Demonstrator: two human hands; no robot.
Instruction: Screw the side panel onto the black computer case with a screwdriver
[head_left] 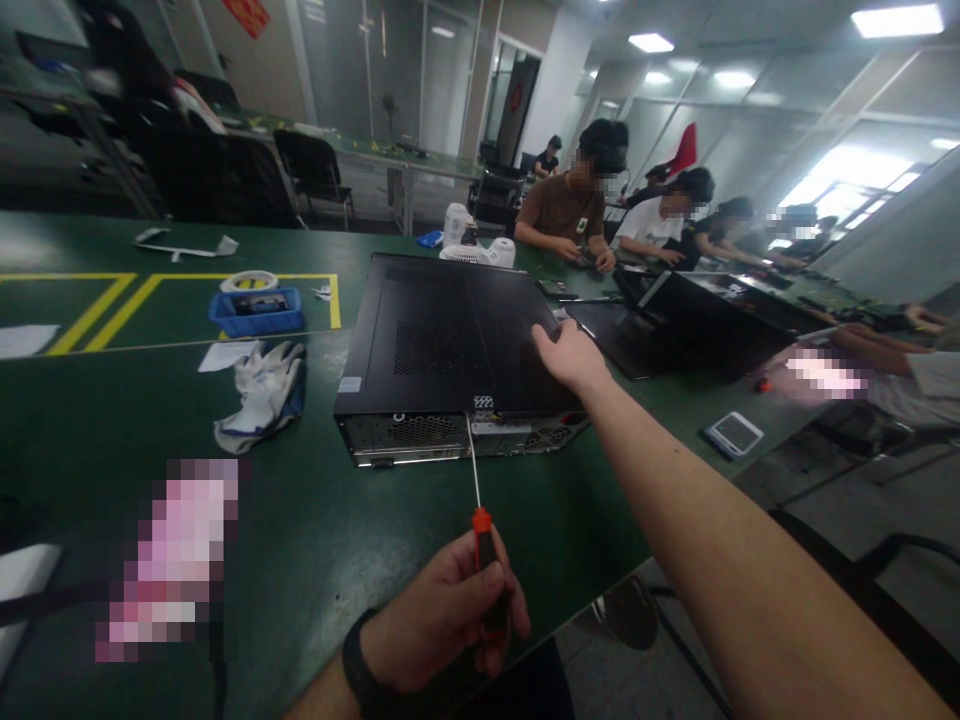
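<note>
While your left hand (450, 615), low in the frame's centre, curls closed around the screwdriver (487, 570), its tip meets the black computer case (457, 340) mid-frame; your right hand (571, 355) lies on its top, fingers loosely bent.

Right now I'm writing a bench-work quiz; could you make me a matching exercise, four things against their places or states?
1. Screwdriver with red-and-black handle
2. Black metal computer case
3. Blue plastic tray
4. White fabric gloves

A. Holds dark parts
B. Gripped by the left hand
C. Lying limp on the green table
D. Beneath the right hand

Pairs: 1-B, 2-D, 3-A, 4-C
</note>
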